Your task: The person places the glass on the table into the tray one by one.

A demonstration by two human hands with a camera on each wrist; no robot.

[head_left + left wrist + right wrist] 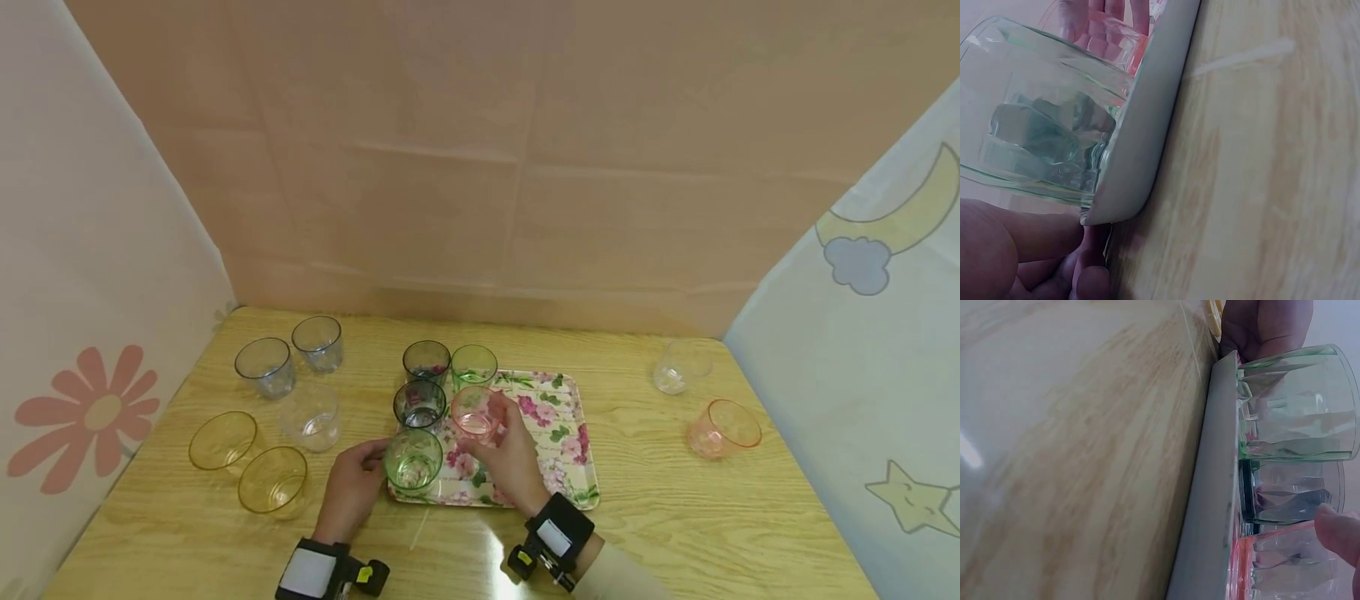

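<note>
This seems a makeshift recording booth; from where I stand, I can't tell whether a home or an office surrounds it. A creased peach sheet (480,167) spans the upper frame, a flower-printed panel (97,250) closes the left edge, a moon-and-star panel (847,383) the right. They hem in a wood-grain table (637,467), and wrist cameras (522,562) show at the bottom.

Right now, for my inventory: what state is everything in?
Tray: flat on table
Left hand: gripping tray's edge
Right hand: holding pink glass
Pink glass: upright on tray
Green glasses: upright on tray
Dark glasses: upright on tray
Yellow glasses: upright
Grey glasses: upright
Clear glasses: upright
Other pink glass: upright
</note>
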